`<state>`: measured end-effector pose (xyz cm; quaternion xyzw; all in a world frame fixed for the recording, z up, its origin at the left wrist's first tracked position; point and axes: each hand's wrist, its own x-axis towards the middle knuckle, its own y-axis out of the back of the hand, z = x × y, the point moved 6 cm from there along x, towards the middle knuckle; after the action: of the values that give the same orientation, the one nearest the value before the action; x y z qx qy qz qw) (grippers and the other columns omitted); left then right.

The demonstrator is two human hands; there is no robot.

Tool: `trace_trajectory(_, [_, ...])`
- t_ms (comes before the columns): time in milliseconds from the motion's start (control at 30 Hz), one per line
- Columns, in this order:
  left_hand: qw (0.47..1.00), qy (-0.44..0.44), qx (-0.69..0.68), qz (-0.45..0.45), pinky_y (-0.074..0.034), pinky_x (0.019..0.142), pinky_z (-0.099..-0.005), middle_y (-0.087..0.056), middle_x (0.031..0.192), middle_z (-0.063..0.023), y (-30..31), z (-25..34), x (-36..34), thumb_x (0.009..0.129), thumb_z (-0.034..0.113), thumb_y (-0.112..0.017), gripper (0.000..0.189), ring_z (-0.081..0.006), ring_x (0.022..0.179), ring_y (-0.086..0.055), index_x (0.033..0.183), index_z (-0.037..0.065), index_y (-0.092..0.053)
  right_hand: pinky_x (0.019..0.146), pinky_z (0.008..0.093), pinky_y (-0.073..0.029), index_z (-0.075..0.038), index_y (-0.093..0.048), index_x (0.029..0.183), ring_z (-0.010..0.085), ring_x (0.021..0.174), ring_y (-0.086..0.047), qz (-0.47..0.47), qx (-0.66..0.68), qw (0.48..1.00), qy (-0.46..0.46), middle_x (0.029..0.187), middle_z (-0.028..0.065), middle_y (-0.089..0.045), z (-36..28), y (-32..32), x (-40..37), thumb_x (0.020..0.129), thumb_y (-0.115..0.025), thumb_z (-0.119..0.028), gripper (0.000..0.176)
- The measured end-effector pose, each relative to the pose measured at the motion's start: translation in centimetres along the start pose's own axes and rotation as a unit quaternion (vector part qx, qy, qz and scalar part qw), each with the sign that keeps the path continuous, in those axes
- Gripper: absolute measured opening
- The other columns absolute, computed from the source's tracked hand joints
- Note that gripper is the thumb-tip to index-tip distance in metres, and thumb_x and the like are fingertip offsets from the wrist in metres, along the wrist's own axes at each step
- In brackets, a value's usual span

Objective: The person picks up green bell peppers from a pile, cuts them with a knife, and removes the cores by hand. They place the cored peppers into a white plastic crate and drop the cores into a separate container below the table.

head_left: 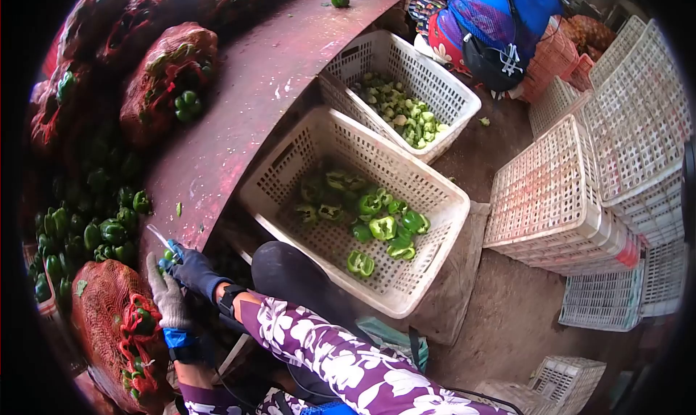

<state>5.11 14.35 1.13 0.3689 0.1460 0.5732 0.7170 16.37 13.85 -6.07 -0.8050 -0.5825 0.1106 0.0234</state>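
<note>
My right hand, in a dark blue glove, is closed on a small knife with a thin pale blade and a blue handle. The blade points up and left, over the edge of the reddish table. Beside it, my left hand wears a grey glove, and its fingers reach up around a green bell pepper. Most of that pepper is hidden between the two gloves. Cut green pepper halves lie in the white crate to the right of my hands.
Whole peppers are heaped at the left, beside red mesh sacks. The reddish table runs upward. Another crate holds pepper pieces. Stacked crates stand at the right. A co-worker in blue sits at the top.
</note>
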Motion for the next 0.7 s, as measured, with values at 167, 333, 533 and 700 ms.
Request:
trace_trajectory(167, [0.998,-0.012,-0.058,-0.023,-0.047,0.098,-0.0306,-0.053,0.138,-0.0104,3.5,2.9,-1.1,0.094,0.0,-0.05,0.056,-0.018,0.116,-0.055,0.149,0.005,-0.041,0.052,0.0282,-0.048,-0.01,-0.064,0.12,0.0095,0.064,-0.059,-0.153,0.253,0.949,-0.11,0.082,0.0019,-0.065,-3.6,-0.3,-3.5,0.086,-0.079,-0.027,0.041])
trace_trajectory(333, [0.983,0.059,-0.165,-0.056,-0.049,0.09,-0.0264,-0.058,0.123,-0.0073,6.4,5.4,-2.5,0.093,0.002,-0.052,0.049,-0.0133,0.103,-0.058,0.142,0.0,-0.047,0.044,0.0262,-0.044,-0.013,-0.065,0.103,0.0076,0.054,-0.053,-0.178,0.379,0.905,-0.079,0.071,-0.0034,-0.06,-4.6,-2.2,-4.5,0.087,-0.077,-0.025,0.023])
trace_trajectory(533, [0.956,0.03,-0.281,-0.076,-0.051,0.091,-0.0314,-0.064,0.114,-0.0103,7.3,9.9,-3.0,0.095,0.021,-0.057,0.045,-0.0183,0.101,-0.063,0.133,-0.003,-0.054,0.053,0.0251,-0.045,-0.011,-0.068,0.089,0.0062,0.063,-0.056,-0.186,0.431,0.881,-0.056,0.074,-0.0039,-0.062,-9.6,-0.2,-8.0,0.087,-0.072,-0.017,0.007])
trace_trajectory(700, [0.944,0.027,-0.328,-0.005,-0.049,0.098,-0.0356,-0.065,0.117,-0.0096,6.9,9.7,-3.3,0.097,0.034,-0.056,0.048,-0.0184,0.108,-0.062,0.131,0.0,-0.057,0.055,0.0253,-0.047,-0.009,-0.068,0.096,0.0072,0.065,-0.057,-0.187,0.451,0.872,-0.029,0.077,-0.0028,-0.064,-10.5,0.5,-8.8,0.087,-0.072,-0.015,0.011])
